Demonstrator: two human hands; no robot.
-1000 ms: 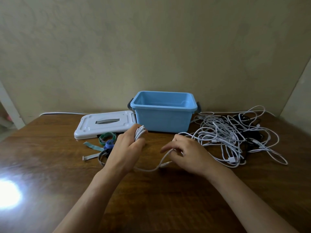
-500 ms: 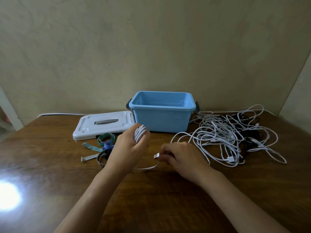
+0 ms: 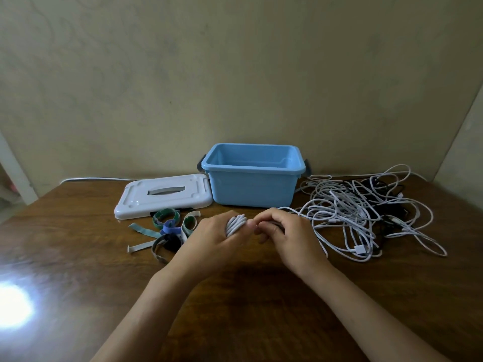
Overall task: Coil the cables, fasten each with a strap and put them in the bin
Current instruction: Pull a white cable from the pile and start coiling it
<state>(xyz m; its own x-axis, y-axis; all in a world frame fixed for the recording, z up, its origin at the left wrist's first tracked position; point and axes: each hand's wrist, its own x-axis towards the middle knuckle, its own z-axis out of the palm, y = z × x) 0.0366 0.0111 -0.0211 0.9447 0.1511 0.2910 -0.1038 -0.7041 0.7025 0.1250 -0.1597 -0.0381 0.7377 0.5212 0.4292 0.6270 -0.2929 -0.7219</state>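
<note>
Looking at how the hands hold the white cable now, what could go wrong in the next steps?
1. The left hand grips the coiled white cable with no strap on it; the straps lie apart on the table, so reaching for one may let the loops spring open.
2. The right hand works close beside the tangled cable pile; a loose strand could snag and be dragged along.

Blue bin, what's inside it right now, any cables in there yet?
The blue bin stands open, and only its bare inner walls show, with no cable visible. Its front wall hides the floor, so the bottom cannot be checked. The left hand grips the white coil in front of it.
</note>
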